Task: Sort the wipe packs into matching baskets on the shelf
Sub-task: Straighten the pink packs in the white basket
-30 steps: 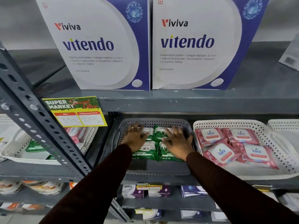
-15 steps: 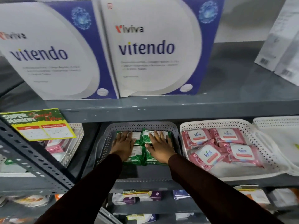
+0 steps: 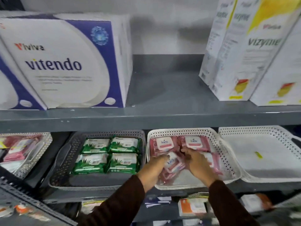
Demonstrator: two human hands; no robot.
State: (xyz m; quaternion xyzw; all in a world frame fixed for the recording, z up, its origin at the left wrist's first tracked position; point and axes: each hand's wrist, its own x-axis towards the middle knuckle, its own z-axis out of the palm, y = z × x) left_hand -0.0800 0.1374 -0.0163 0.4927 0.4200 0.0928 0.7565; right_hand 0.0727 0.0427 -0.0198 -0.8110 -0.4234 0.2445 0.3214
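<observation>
Several green wipe packs lie in two neat rows in the grey basket. To its right, a white basket holds several pink wipe packs. My left hand and my right hand are both inside the white basket. Between them sits a tilted pink wipe pack; my left hand's fingers curl around its left side and my right hand's fingers rest on its right edge and on the pack beside it. The frame is blurred.
Another white basket at the far right holds only a white liner. A basket at far left holds mixed packs. Large boxes stand on the shelf above. A slotted metal upright crosses the lower left.
Both hands left the green packs in the grey basket and moved right into the white basket, onto the pink packs. The view shifted right.
</observation>
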